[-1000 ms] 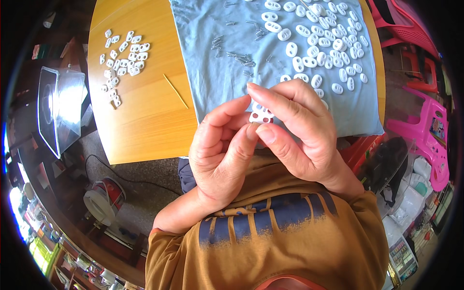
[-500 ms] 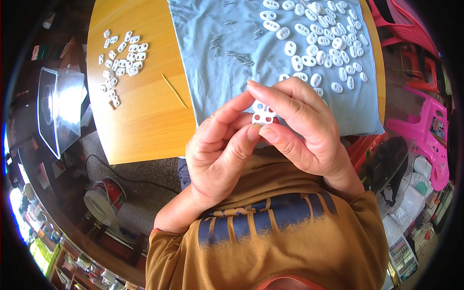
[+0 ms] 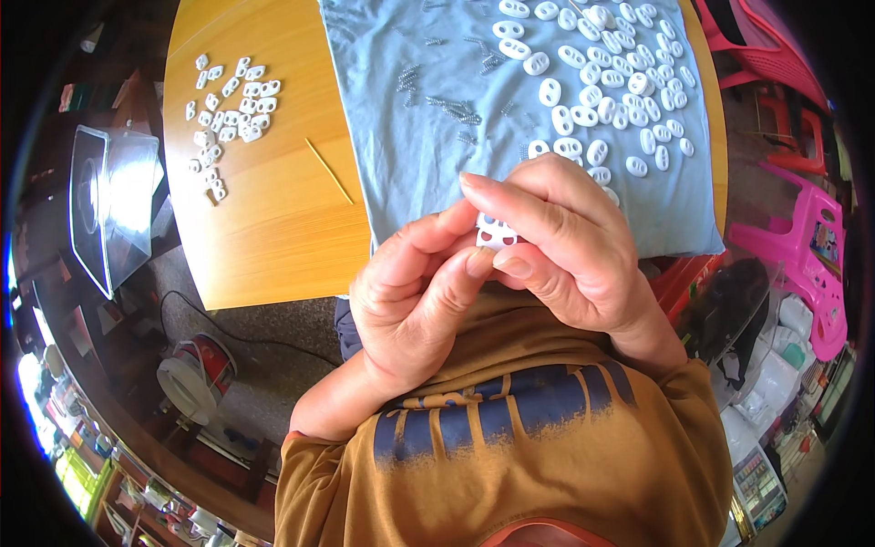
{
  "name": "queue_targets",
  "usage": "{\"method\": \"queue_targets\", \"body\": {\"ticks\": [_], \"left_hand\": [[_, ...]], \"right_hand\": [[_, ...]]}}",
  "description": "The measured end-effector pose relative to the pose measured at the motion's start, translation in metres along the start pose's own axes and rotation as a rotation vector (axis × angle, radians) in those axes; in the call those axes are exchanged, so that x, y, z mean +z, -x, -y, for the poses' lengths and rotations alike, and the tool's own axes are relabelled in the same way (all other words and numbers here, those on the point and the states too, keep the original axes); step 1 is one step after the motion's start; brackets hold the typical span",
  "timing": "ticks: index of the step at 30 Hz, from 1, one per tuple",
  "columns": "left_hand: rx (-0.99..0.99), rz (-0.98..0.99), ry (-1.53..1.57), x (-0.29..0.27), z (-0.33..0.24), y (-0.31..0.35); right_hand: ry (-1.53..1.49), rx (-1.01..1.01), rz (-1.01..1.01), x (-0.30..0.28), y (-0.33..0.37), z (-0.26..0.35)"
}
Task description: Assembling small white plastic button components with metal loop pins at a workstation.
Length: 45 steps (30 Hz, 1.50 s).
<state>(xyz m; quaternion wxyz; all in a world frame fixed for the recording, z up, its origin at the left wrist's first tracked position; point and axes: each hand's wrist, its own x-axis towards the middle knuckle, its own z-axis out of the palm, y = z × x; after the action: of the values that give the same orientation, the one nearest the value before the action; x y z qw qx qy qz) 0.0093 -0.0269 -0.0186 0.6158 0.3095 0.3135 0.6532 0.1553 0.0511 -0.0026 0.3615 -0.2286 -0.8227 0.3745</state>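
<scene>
Both hands meet over the near edge of the cloth, with a small white plastic cord lock (image 3: pixel 497 234) pinched between their fingertips. Its face shows several round holes; part of it is covered by fingers. My left hand (image 3: pixel 410 283) is closed on its left side, thumb below and fingers behind. From the right, my right hand (image 3: pixel 574 242) closes on it with thumb and forefinger. Beyond my hands, many loose white oval two-holed pieces (image 3: pixel 589 95) lie on the light blue cloth (image 3: pixel 392 173). Small metal springs (image 3: pixel 453 109) are scattered left of them.
On the wooden table (image 3: pixel 273 255) at the left sits a cluster of small white plastic pieces (image 3: pixel 246 106). A thin yellow stick (image 3: pixel 329 171) lies between them and the cloth. A pink plastic stool (image 3: pixel 802 228) stands at the right, and a white-and-red bucket (image 3: pixel 196 378) on the floor at left.
The cord lock has tilted and sits slightly lower between my fingertips. My right fingers have moved slightly down over it, and more of it is covered.
</scene>
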Motion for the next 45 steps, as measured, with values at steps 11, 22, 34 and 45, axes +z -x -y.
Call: {"method": "queue_targets", "body": {"ticks": [11,22,34,45], "left_hand": [[-0.016,-0.102,-0.006,-0.003,0.003,0.007],[-0.053,-0.092,0.029,-0.002,-0.004,0.004],[-0.024,-0.013,0.022,0.000,-0.008,-0.001],[-0.121,-0.082,-0.025,0.000,-0.012,-0.004]], "right_hand": [[0.053,-0.123,-0.075,0.015,-0.001,-0.007],[-0.038,-0.075,-0.028,0.005,-0.002,-0.003],[-0.004,-0.120,-0.074,0.002,-0.005,0.001],[-0.116,0.006,-0.087,0.004,-0.002,0.005]]}}
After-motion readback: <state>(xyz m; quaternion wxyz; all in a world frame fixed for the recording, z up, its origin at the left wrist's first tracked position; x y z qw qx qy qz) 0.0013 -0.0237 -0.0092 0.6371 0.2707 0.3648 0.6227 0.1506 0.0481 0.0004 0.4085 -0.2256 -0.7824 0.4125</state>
